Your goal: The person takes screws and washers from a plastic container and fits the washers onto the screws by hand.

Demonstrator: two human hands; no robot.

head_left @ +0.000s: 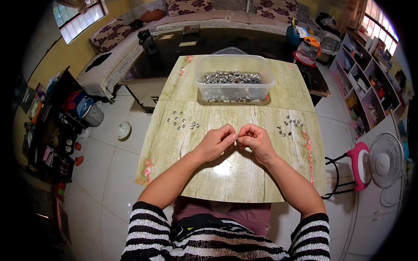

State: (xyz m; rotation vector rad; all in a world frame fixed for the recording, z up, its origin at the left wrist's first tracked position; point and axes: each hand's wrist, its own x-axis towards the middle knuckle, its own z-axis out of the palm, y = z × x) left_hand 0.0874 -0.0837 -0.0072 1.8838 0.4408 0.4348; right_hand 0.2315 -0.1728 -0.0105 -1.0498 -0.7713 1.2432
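Observation:
My left hand (217, 142) and my right hand (257, 142) meet over the middle of the wooden-patterned table (196, 174). Thumb and fingers of each are pinched together, tip to tip. Whatever small piece sits between them is mostly hidden and too small to name. Left of my left hand lies a loose group of small round metal caps (179, 127). On the other side, beyond my right hand, are several small metal pieces with stems (284, 133), like studs or screws. A clear plastic box (235, 93) behind my hands holds a heap of shiny metal parts (228, 77).
A dark glossy table (217, 41) stands behind the box, with a dark bottle (146, 42) on it. At the right are a pink-backed chair (359, 167), a white fan (385, 161) and shelves (363, 82). A bin (91, 114) stands on the left floor.

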